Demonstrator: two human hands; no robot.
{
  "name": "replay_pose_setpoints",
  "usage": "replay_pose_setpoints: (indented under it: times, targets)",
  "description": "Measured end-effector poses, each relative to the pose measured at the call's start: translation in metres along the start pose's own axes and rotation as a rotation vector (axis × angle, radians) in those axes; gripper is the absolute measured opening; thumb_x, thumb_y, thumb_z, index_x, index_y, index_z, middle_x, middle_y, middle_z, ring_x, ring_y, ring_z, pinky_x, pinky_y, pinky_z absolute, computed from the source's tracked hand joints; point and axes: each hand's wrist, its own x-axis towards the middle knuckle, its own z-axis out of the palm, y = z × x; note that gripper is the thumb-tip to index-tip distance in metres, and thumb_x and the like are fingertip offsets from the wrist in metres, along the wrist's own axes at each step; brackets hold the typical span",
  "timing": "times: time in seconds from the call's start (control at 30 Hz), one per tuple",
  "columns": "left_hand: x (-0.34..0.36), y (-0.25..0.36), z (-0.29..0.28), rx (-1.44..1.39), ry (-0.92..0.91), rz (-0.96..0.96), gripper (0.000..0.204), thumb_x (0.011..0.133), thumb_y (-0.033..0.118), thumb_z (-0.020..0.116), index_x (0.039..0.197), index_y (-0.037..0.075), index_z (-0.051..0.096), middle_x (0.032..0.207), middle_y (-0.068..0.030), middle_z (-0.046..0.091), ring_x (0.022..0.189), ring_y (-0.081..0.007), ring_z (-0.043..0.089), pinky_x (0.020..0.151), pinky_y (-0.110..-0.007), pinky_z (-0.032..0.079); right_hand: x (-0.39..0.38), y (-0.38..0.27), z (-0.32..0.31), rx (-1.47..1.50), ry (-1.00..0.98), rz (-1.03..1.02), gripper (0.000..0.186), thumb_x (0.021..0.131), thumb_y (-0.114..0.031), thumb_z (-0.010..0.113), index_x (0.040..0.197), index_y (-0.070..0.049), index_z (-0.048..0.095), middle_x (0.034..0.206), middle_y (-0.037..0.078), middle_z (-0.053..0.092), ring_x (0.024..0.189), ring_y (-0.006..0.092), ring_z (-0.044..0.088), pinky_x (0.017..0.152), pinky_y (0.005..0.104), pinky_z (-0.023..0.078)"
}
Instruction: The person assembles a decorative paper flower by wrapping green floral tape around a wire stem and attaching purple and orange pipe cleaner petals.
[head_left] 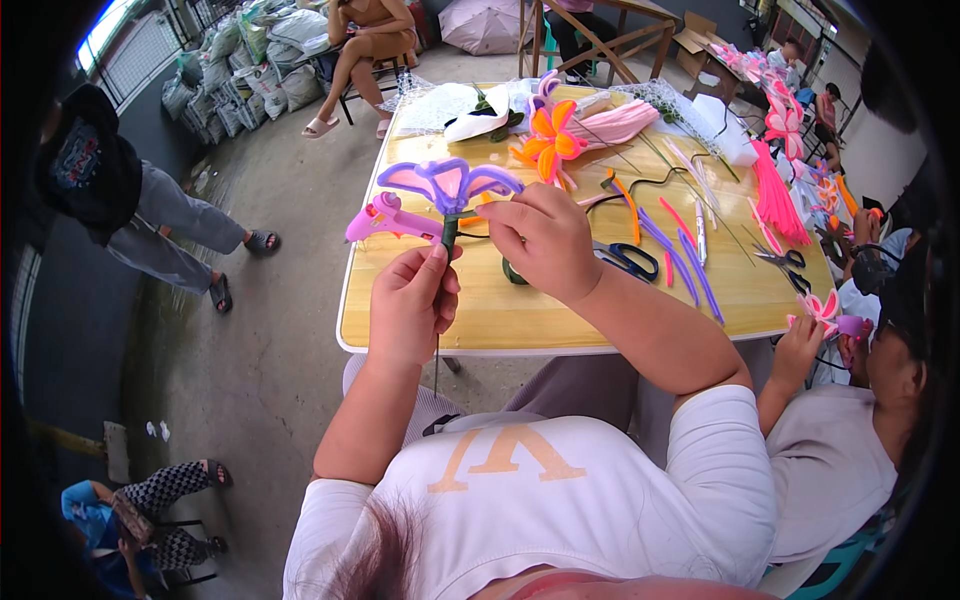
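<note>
A purple and pink fuzzy-wire flower stands upright above the near edge of the table. My left hand pinches its thin stem just below the bloom, where dark green tape wraps it. With closed fingers, my right hand grips a strip of that green tape beside the flower's base. Part of a green tape roll shows under my right hand. A pink glue gun lies on the table behind my left hand.
On the wooden table lie blue-handled scissors, purple fuzzy wires, an orange flower, a pink wire bundle and black scissors. At the right, a co-worker holds a pink flower. A person stands at the left.
</note>
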Motion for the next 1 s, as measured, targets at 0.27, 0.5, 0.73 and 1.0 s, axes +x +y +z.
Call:
replay_pose_setpoints:
  times: [0.27,0.5,0.73,1.0]
  targets:
    - [0.006,-0.003,-0.001,0.232,0.102,0.069,0.019,0.089,0.019,0.052,0.084,0.001,0.054,0.06,-0.002,0.052,0.04,-0.0072,0.046,0.033,-0.019,0.032,0.004,-0.004,-0.002,-0.089,0.008,-0.168,0.025,0.06,-0.001,0.07,0.081,-0.013,0.063,0.069,0.0,0.05,0.063,0.0189,0.05,0.06,0.0309,0.039]
    - [0.007,-0.003,-0.004,0.246,0.054,0.018,0.018,0.088,0.018,0.052,0.082,0.002,0.053,0.059,-0.0022,0.051,0.039,-0.0073,0.045,0.032,-0.019,0.031,0.002,-0.002,-0.003,-0.146,-0.02,-0.249,0.02,0.06,-0.008,0.066,0.078,-0.016,0.063,0.073,-0.003,0.051,0.07,0.0166,0.048,0.068,0.033,0.036]
    - [-0.001,0.011,-0.005,-0.061,0.027,0.08,0.02,0.086,0.018,0.053,0.09,-0.002,0.055,0.057,0.0,0.046,0.038,-0.0053,0.035,0.031,-0.018,0.023,0.0,-0.003,-0.002,-0.223,-0.143,-0.227,0.013,0.064,-0.015,0.061,0.077,-0.017,0.063,0.078,-0.004,0.052,0.078,0.0158,0.048,0.072,0.0325,0.036]
    - [-0.004,0.015,-0.008,-0.067,0.046,0.108,0.019,0.086,0.017,0.053,0.088,-0.001,0.056,0.057,0.0003,0.046,0.038,-0.0053,0.035,0.032,-0.017,0.023,0.002,-0.002,0.006,0.013,-0.154,-0.038,0.02,0.069,-0.009,0.065,0.088,-0.011,0.061,0.073,-0.001,0.055,0.074,0.0187,0.053,0.071,0.0329,0.04]
